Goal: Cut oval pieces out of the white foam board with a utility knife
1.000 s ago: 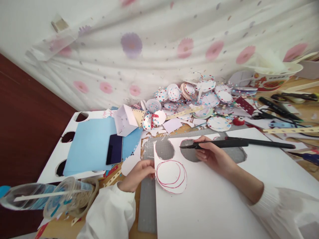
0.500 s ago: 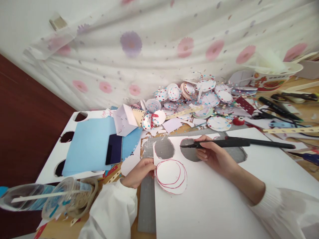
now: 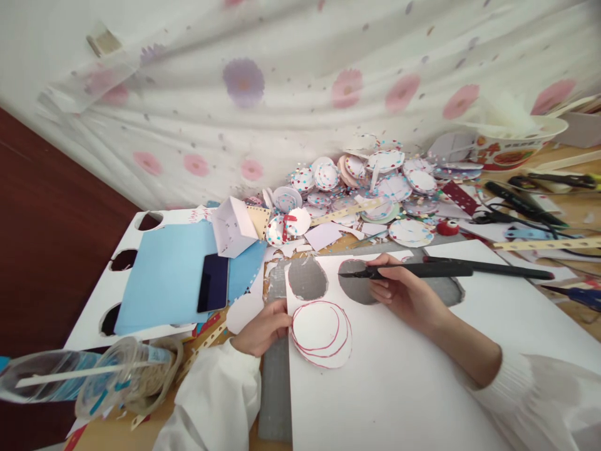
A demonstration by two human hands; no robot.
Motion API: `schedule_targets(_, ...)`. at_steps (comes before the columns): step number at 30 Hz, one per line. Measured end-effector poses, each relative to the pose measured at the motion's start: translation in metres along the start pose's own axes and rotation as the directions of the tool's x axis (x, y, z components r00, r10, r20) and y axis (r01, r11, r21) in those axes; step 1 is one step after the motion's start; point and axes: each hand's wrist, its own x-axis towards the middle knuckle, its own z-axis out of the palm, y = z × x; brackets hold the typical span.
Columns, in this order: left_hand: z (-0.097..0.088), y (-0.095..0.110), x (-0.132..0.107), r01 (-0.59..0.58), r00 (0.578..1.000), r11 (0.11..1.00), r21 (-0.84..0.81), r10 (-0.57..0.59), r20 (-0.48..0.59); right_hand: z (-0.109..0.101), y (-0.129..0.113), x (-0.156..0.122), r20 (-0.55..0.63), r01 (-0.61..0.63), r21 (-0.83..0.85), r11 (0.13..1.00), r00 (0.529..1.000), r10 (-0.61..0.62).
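Head view: the right hand [image 3: 406, 297] is clamped on a black knife [image 3: 422, 270] over the white sheet's [image 3: 399, 388] far edge. The left hand [image 3: 263, 329] touches its left edge beside the red-ringed circle [image 3: 322, 332]; its grip is unclear. At the table's [image 3: 582, 213] far right corner, a bowl [image 3: 511, 150] holds white paper.

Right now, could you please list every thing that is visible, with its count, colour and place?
White sheet: one, white, under both hands.
Circle: one, red outline, on sheet by left hand.
Black tool: one, black, in right hand.
Mat: one, grey, beneath sheet.
Blue paper: one, blue, left.
Phone: one, dark, on blue paper.
Dotted discs: many, white, piled behind.
Cups: two, clear, near left.
Left hand: one, at sheet's left edge.
Right hand: one, gripping the tool.
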Motion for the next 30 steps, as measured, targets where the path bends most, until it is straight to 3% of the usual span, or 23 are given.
schedule_targets(11, -0.001, -0.009, -0.003, -0.146, 0.977, 0.985, -0.095, 0.159, 0.144, -0.001, -0.001, 0.0, 0.011, -0.001, 0.012, 1.0, 1.0, 0.0)
schedule_targets(23, -0.002, -0.018, -0.007, -0.213, 0.963, 0.97, -0.12, 0.229, 0.143, 0.001, -0.001, -0.001, -0.001, 0.0, -0.009, 1.0, 1.0, 0.0)
schedule_targets(30, 0.003, -0.009, -0.015, -0.245, 0.966, 0.969, 0.022, 0.242, 0.092, -0.002, 0.002, 0.001, -0.021, -0.001, -0.028, 1.0, 1.0, 0.0)
